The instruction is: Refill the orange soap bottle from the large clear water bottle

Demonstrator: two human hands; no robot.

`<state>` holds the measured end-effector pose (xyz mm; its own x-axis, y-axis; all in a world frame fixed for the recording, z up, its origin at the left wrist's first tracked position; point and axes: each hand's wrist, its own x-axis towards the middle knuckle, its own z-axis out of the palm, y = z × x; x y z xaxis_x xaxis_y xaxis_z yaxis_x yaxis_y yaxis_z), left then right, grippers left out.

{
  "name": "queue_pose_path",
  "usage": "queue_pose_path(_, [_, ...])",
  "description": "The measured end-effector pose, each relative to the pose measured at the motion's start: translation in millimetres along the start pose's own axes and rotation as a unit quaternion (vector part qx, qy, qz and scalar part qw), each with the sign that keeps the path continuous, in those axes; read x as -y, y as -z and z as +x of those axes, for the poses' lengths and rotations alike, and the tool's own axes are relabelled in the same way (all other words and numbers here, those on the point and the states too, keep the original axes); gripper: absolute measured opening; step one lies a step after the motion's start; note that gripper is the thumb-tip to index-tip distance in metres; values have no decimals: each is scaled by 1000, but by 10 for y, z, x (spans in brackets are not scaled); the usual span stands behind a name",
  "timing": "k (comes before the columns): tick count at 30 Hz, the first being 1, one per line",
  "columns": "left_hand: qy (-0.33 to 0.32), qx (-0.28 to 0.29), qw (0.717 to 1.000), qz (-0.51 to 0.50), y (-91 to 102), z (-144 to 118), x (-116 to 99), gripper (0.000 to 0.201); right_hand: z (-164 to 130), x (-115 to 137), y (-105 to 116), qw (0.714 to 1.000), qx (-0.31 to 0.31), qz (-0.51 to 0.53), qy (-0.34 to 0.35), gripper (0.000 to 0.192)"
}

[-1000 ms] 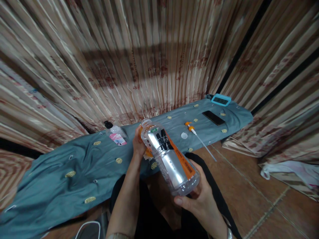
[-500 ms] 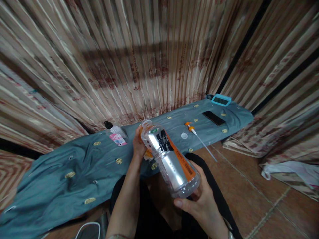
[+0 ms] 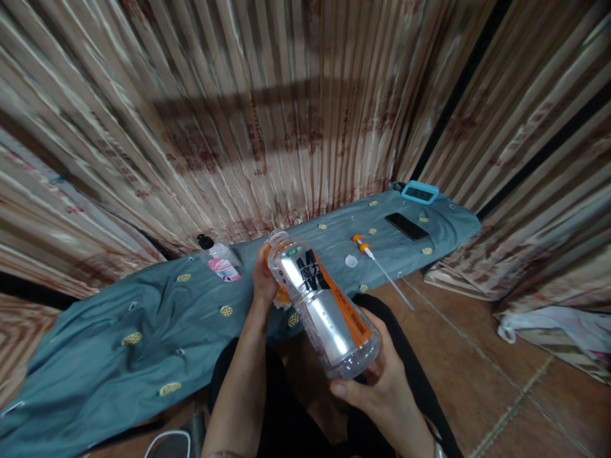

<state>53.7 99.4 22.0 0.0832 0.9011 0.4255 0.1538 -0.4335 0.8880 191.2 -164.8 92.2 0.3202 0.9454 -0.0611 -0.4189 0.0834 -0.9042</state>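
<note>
The clear plastic bottle (image 3: 321, 300) (uncapped, silver-and-orange label) is tilting over the person's lap, its mouth toward the blue-grey cloth (image 3: 143, 324). The right hand (image 3: 382, 381) is cupping its ribbed base, fingers wrapped; the left hand (image 3: 264, 280) is gripping its neck. Bare tiled floor (image 3: 477, 375) is lying open rightward.
</note>
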Motion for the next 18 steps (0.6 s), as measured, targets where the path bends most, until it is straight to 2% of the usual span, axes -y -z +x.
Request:
queue_pose_path(3, [7,-30,1000,-4,-36,-6,-11,38,-5,14,-19,1000,-2,2,-3,89])
queue_pose_path(7, [6,-30,999,-23,-59,-10,-2,39,-3,56,-75,999,-39,21,8,90])
queue_pose_path(11, [3,-33,999,-28,-51,-8,16,42,5,68,-86,1000,-10,21,-7,89])
queue_pose_path(15, [3,-36,999,-20,-51,-6,18,42,10,46,-66,999,-29,25,7,89])
queue_pose_path(18, [3,-38,999,-19,-53,-8,13,39,10,36,-50,1000,-10,18,5,90])
